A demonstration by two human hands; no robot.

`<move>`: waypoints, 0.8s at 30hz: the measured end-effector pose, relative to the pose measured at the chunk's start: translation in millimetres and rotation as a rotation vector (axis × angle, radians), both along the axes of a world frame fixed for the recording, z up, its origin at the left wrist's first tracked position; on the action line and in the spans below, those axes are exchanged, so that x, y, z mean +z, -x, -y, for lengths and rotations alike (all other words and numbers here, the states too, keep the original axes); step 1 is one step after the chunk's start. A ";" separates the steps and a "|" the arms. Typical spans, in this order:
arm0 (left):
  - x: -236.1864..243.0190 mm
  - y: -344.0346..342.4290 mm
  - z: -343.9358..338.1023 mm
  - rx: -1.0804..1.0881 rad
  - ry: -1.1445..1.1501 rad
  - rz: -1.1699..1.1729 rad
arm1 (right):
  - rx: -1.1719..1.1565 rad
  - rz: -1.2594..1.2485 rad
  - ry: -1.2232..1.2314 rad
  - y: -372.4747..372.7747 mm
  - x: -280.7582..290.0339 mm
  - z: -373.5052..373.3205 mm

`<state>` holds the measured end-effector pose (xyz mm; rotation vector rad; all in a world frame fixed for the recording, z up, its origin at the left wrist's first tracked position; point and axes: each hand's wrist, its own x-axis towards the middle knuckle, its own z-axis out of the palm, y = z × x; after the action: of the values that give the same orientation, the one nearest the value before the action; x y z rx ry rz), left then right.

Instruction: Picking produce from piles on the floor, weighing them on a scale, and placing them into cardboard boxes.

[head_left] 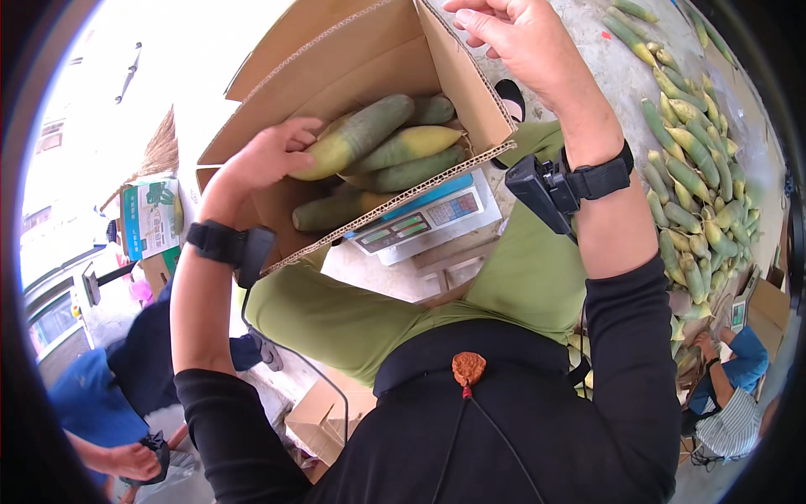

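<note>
**Hidden, cut and blurred stuff around the left hand (pixel 264 157)**

Left hand: finger edges blurred against the touched radish (pixel 363 134); firm grip or mere contact, can't tell. Just right of it, the rear radish (pixel 437 109) is half covered; below, the bottom radish (pixel 332 211) is partly hidden, so count unclear. Carton (pixel 353 63) around the hand: top clipped by upper edge. Lower right, scale (pixel 426 223) sits partly behind carton, readouts too small. Right hand (pixel 512 29), well right: fingers clipped at top. Far right, radish pile (pixel 697 168) overlaps itself. Lower left, person in blue (pixel 92 391): cut off by dark rim.
</note>
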<state>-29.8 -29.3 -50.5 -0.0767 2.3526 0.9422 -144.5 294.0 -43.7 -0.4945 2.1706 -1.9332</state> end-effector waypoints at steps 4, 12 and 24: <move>43.4 -10.7 -10.6 0.097 0.011 -0.070 | 0.027 -0.004 0.040 5.8 -5.3 -2.6; 82.8 -80.7 -52.6 0.175 0.091 -0.453 | 0.023 -0.010 -0.070 5.2 -6.3 -8.4; 55.0 -147.1 -79.1 0.361 0.219 -0.716 | 0.043 0.048 -0.099 -0.3 -7.4 -11.6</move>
<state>117.3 49.9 4.5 -0.3028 3.1798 0.9834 -144.2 305.5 -51.1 -0.4694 2.1945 -1.7869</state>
